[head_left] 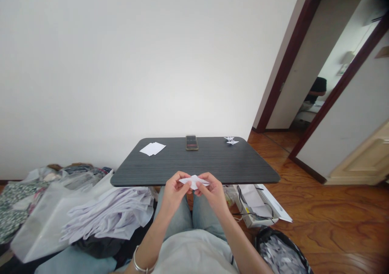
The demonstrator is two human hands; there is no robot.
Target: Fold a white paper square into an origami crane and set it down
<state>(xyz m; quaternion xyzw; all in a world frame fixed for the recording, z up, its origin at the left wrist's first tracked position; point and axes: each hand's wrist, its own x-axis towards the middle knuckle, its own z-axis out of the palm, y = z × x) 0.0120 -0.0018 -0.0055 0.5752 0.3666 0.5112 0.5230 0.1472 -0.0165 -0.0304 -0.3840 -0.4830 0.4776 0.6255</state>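
A small folded piece of white paper point(194, 181) is held between both hands just at the near edge of the dark table point(212, 160). My left hand point(175, 189) pinches its left end with fingers closed. Its right side is pinched by my right hand point(212, 190). On the table's far left lie flat white paper sheets point(152, 148). A phone point(191, 142) lies at the far middle. Folded white paper cranes point(231, 140) sit at the far right.
Plastic bags and white cloth point(100, 213) are piled on the floor to the left. A box with white sheets point(258, 205) lies under the table's right side. A dark bin of paper scraps point(281, 253) stands near right. A doorway point(316, 100) opens at right, a person beyond it.
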